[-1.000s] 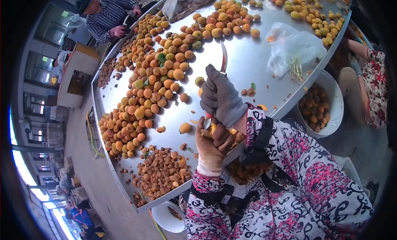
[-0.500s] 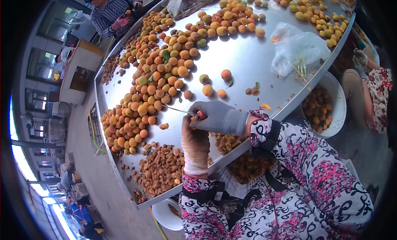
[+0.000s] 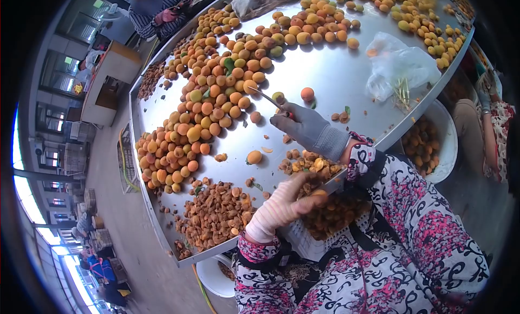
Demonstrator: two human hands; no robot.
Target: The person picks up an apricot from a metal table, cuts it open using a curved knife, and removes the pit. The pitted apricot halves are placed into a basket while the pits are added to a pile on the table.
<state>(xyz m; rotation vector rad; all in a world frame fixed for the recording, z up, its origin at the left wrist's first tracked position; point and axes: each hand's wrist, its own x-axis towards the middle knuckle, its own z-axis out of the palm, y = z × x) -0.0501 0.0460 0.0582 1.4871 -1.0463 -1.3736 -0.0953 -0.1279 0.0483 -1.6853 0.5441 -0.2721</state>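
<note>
My right hand [image 3: 311, 131], in a grey glove, is closed round the red handle of a thin knife [image 3: 266, 98], whose blade points up-left toward the apricot pile [image 3: 216, 97]. My left hand [image 3: 281, 205], wrapped in pale bandage at the palm and wrist, is over the table's near edge, above a white crate [image 3: 303, 238] of apricot pieces. Its fingers are apart and slightly blurred; an orange piece shows by the fingertips, and whether they touch it is unclear. Halved apricots [image 3: 309, 165] lie between the hands. A whole apricot [image 3: 254, 157] lies left of them.
The metal table [image 3: 325, 70] also bears brown pieces [image 3: 214, 214] at lower left and a clear plastic bag [image 3: 401, 67] at right. White buckets [image 3: 447, 151] [image 3: 208, 279] stand beside it. One person [image 3: 157, 13] is at the far side, another [image 3: 495, 124] at the right.
My hands have separated. The right has moved up and right with the knife; the left has dropped down and right to the table edge, its fingers now apart. The view has shifted slightly.
</note>
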